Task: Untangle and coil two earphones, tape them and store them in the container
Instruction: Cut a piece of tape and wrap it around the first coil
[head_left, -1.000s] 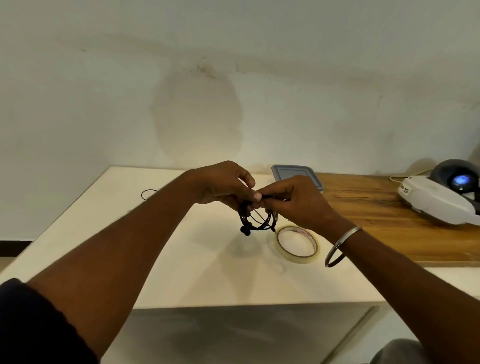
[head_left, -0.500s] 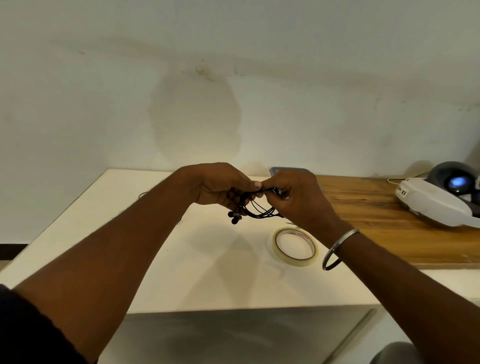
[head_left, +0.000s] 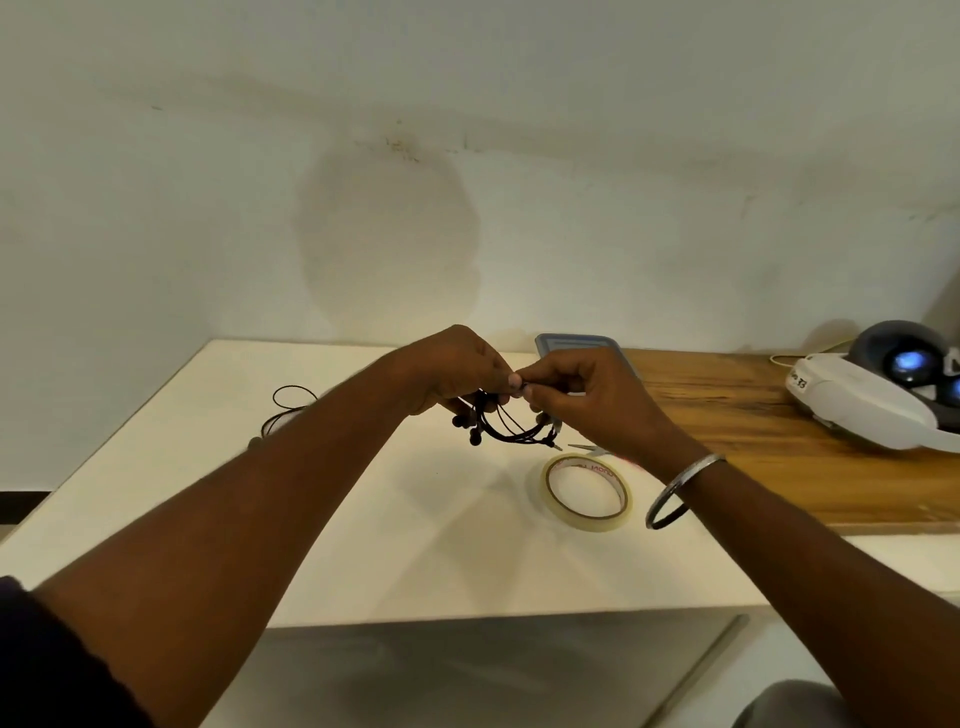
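From my head camera: I hold both hands up over the desk (head_left: 363, 519), fingertips meeting. My left hand (head_left: 457, 371) has its fingers curled, pinching the top of the black earphone (head_left: 511, 431). My right hand (head_left: 587, 400) pinches the same bunch of cord from the other side, thumb and forefinger closed on it. The earphone hangs beneath both hands in a loose coil, clear of the desk, with the buds dangling under my left fingers and the plug end under my right.

The tape (head_left: 586, 491) lies flat on the desk just below my right hand, towards me. The container (head_left: 576, 343) sits behind my right hand, partly hidden by it; only its grey-blue top shows. The second earphone (head_left: 291, 402) lies on the desk beyond my left forearm, well apart from both hands, its cord loose.

I judge this as the coiling of the first earphone nearly done, taping not yet begun. Next, one hand must keep the loops pinched together while the other lets go and reaches for the tape. Loosen the pinch and the coil will likely spring open.
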